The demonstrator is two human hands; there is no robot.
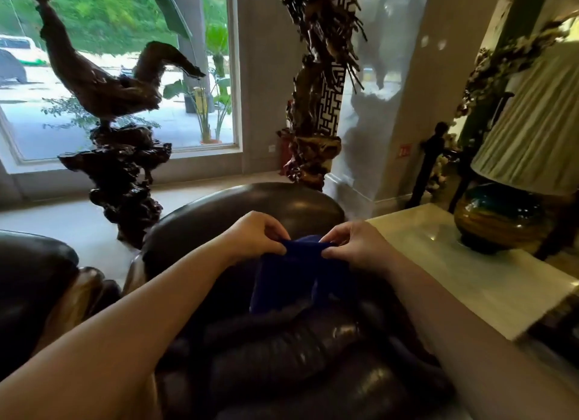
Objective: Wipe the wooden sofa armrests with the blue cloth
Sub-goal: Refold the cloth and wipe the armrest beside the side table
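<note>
A dark blue cloth hangs between my two hands above the dark carved wooden sofa armrest. My left hand pinches the cloth's upper left corner. My right hand pinches the upper right corner. The cloth's lower edge drapes down onto the ribbed wood. A rounded dark sofa back curves behind my hands.
A white marble side table stands at the right with a lamp on it. A carved wooden bird sculpture and a tall carved root piece stand on the floor beyond. Another dark seat sits at left.
</note>
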